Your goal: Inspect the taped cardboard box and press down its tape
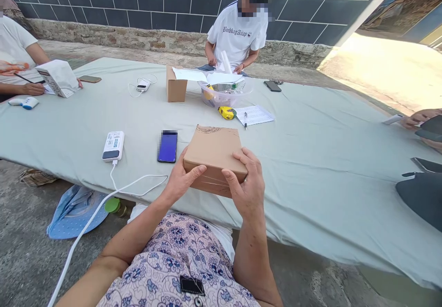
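Outdoor table under a pale cloth | closed box sitting near its front edge, long side running left-right | left hand and right hand both clamping its near corners, equally close | count: two boxes, second box further back, one phone just left

Both forearms forward, left hand and right hand in a closed grip, thumbs on top.
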{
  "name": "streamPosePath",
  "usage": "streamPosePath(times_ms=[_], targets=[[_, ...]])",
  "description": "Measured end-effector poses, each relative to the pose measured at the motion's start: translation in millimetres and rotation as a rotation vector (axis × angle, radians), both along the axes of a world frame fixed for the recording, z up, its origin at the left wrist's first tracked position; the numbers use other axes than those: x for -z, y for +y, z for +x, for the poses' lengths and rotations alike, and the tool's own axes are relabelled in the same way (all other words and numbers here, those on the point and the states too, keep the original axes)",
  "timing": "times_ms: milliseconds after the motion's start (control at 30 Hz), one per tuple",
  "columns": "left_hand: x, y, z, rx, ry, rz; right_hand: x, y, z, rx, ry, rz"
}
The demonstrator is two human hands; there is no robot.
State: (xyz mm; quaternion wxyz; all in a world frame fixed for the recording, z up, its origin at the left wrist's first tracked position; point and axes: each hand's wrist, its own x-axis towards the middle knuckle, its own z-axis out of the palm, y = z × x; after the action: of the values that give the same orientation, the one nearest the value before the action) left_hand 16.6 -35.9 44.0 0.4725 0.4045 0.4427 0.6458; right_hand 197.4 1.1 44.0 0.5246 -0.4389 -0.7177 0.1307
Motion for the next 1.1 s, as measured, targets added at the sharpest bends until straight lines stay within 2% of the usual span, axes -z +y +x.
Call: streamPosePath(times_ms=[267, 433, 667, 800, 1100], targets=[[3.0, 0, -3, -0.028, -0.006, 0.004, 1.5, 8, 14, -0.134, -0.037, -0.066], [4.1, 1, -5, -0.002, 0.044, 0.020, 3.5, 10, 17, -0.151, 0.016, -0.068], [0.7, 0, -11, 0.053, 0.193, -0.006, 6.4, 10, 16, -0.109, 0.067, -0.091], [-2.4, -2, -11, 0.073, 0.194, 0.013, 6.8, 10, 15, -0.077, 0.118, -0.127], [1.4, -3, -9, 0.099, 0.227, -0.070, 8.2, 8, 14, -0.076, 0.148, -0.266]])
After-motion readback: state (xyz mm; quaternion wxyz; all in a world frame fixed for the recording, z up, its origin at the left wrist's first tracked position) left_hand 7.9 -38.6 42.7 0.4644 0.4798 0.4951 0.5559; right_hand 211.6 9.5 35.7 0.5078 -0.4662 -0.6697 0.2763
